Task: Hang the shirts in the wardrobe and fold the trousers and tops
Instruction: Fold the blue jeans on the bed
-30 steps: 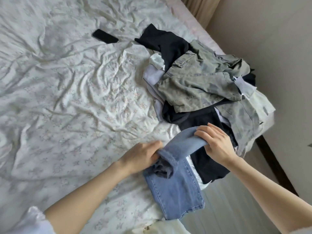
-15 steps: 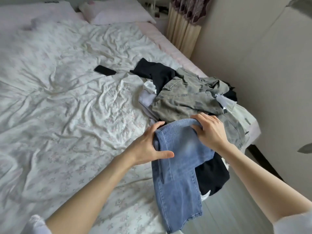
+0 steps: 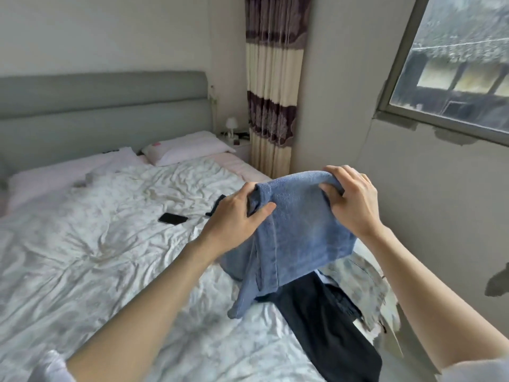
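Blue jeans (image 3: 297, 238) hang in the air above the bed's right side, held up by both hands. My left hand (image 3: 237, 216) grips their left edge along a seam. My right hand (image 3: 349, 199) clutches the top right fold. Below them lies a pile of clothes: a black garment (image 3: 325, 326) spreads toward the bed's near corner, and a pale grey-green garment (image 3: 366, 282) shows at the right edge. The jeans hide most of the pile.
A black phone (image 3: 172, 218) lies on the crumpled white floral sheet (image 3: 96, 257). Pillows (image 3: 187, 147) and a grey headboard (image 3: 104, 106) stand at the far end. A striped curtain (image 3: 271, 86), a nightstand (image 3: 237, 139) and a window (image 3: 457, 64) are at the right wall.
Both hands have lifted the jeans off the bed and the pile to chest height. The view has tilted up, so the headboard, curtain and window now show.
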Demonstrator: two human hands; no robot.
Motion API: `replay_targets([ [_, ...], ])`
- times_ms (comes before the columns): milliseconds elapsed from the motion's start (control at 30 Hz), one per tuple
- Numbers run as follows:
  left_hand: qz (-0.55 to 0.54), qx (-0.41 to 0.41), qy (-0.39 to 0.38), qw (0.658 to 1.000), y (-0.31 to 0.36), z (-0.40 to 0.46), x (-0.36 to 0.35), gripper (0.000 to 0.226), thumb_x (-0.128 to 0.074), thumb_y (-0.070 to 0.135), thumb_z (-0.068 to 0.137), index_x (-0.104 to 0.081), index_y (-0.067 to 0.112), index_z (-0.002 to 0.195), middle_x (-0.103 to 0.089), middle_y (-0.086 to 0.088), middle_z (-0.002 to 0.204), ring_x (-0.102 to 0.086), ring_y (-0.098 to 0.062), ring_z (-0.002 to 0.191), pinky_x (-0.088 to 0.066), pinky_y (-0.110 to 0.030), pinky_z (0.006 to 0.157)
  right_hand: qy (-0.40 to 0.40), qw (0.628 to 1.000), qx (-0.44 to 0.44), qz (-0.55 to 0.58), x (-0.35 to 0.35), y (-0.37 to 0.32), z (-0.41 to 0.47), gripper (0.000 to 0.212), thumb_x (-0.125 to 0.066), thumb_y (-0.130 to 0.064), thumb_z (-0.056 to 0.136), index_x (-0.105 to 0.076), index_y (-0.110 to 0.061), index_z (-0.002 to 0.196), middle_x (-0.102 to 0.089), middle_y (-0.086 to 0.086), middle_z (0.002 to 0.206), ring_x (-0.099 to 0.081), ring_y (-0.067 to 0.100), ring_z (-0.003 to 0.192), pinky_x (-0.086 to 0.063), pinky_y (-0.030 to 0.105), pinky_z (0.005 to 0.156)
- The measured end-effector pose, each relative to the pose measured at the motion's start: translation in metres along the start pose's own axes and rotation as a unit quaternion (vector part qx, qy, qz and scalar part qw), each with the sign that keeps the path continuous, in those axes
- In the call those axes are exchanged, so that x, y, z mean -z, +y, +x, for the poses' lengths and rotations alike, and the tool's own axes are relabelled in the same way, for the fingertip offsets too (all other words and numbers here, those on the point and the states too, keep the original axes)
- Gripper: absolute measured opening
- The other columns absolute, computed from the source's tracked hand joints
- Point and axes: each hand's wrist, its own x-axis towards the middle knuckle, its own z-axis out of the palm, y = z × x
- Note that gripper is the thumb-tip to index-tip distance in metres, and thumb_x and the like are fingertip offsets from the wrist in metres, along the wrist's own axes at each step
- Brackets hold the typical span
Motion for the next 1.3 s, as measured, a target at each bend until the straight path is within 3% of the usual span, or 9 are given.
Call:
replay_targets([
  [67, -0.010, -0.013, 0.004, 1.000, 0.016, 0.006, 0.008, 0.015, -0.064, 0.033, 0.085, -0.049, 0.033, 0.089, -0.065, 0.009, 0.076, -0.062, -0.007, 0.070, -0.046, -0.025, 0.066, 0.028, 1.000, -0.007, 0.011, 0.011, -0.003, 0.007, 0.024, -0.056, -0.016, 0.081, -0.066, -0.010, 0.101, -0.065, 0.006, 0.089, -0.060, 0.031, 0.082, -0.038, 0.030, 0.076],
  [333, -0.096, -0.050, 0.108, 0.988, 0.070, 0.041, 0.054, 0.007, -0.052, 0.036, 0.084, -0.052, 0.030, 0.088, -0.051, 0.018, 0.057, -0.046, 0.003, 0.056, -0.036, -0.010, 0.056, 0.123, 0.976, -0.035, 0.176, 0.051, -0.034, 0.063, 0.022, -0.064, -0.016, 0.079, -0.069, -0.014, 0.100, -0.068, -0.001, 0.094, -0.061, 0.022, 0.088, -0.049, 0.037, 0.083],
  [500, -0.207, 0.089, 0.095, 0.970, 0.058, 0.055, 0.091, 0.018, -0.051, 0.029, 0.094, -0.061, 0.014, 0.093, -0.066, -0.001, 0.093, -0.061, -0.012, 0.089, -0.047, -0.029, 0.083, -0.070, 0.977, -0.078, 0.183, 0.049, -0.050, 0.112, 0.028, -0.071, -0.030, 0.078, -0.068, -0.027, 0.106, -0.069, -0.006, 0.100, -0.061, 0.020, 0.099, -0.047, 0.039, 0.091],
  [633, -0.314, 0.284, 0.013, 0.906, 0.000, 0.034, 0.102, 0.023, -0.050, 0.033, 0.094, -0.063, 0.014, 0.098, -0.073, 0.001, 0.090, -0.069, -0.012, 0.080, -0.055, -0.024, 0.068, -0.261, 0.957, -0.056, 0.117, -0.005, -0.061, 0.119, 0.031, -0.070, -0.039, 0.078, -0.067, -0.029, 0.107, -0.068, -0.004, 0.104, -0.059, 0.022, 0.101, -0.046, 0.033, 0.088],
  [767, -0.266, 0.395, 0.011, 0.879, -0.093, -0.011, 0.084, 0.025, -0.049, 0.035, 0.095, -0.057, 0.019, 0.112, -0.068, 0.000, 0.103, -0.064, -0.017, 0.091, -0.052, -0.034, 0.080, -0.431, 0.898, -0.003, 0.094, -0.112, -0.074, 0.082, 0.025, -0.063, -0.035, 0.086, -0.064, -0.016, 0.102, -0.067, 0.004, 0.101, -0.059, 0.026, 0.093, -0.047, 0.035, 0.077],
  [900, -0.170, 0.462, -0.003, 0.870, -0.190, -0.059, 0.059, 0.012, -0.048, 0.028, 0.097, -0.054, 0.022, 0.105, -0.063, 0.002, 0.104, -0.061, -0.009, 0.087, -0.050, -0.024, 0.073, -0.493, 0.867, 0.017, 0.067, -0.229, -0.085, 0.014, 0.029, -0.056, -0.033, 0.090, -0.058, -0.016, 0.112, -0.062, 0.007, 0.110, -0.057, 0.030, 0.102, -0.044, 0.035, 0.074],
  [1033, -0.048, 0.492, 0.019, 0.869, -0.291, -0.097, 0.032, 0.022, -0.052, 0.017, 0.094, -0.053, 0.007, 0.115, -0.056, 0.001, 0.096, -0.053, -0.009, 0.084, -0.041, -0.012, 0.065, -0.503, 0.859, 0.016, 0.092, -0.332, -0.092, -0.056, 0.024, -0.050, -0.025, 0.093, -0.056, -0.017, 0.115, -0.059, 0.006, 0.115, -0.054, 0.029, 0.104, -0.040, 0.033, 0.073],
  [1133, 0.009, 0.494, 0.046, 0.868, -0.345, -0.113, 0.020, 0.018, -0.052, 0.014, 0.094, -0.054, 0.010, 0.111, -0.054, 0.001, 0.094, -0.053, -0.016, 0.089, -0.038, -0.022, 0.072, -0.485, 0.867, 0.018, 0.114, -0.378, -0.092, -0.086, 0.023, -0.045, -0.023, 0.095, -0.055, -0.018, 0.115, -0.058, 0.004, 0.115, -0.056, 0.030, 0.100, -0.045, 0.036, 0.074],
  [1300, 0.106, 0.465, 0.103, 0.873, -0.404, -0.121, -0.003, 0.006, -0.052, 0.013, 0.092, -0.052, 0.009, 0.096, -0.050, 0.002, 0.079, -0.047, -0.021, 0.079, -0.027, -0.028, 0.057, -0.442, 0.881, 0.006, 0.168, -0.442, -0.092, -0.106, 0.023, -0.044, -0.018, 0.096, -0.058, -0.011, 0.113, -0.059, 0.009, 0.110, -0.053, 0.030, 0.101, -0.041, 0.037, 0.076],
])
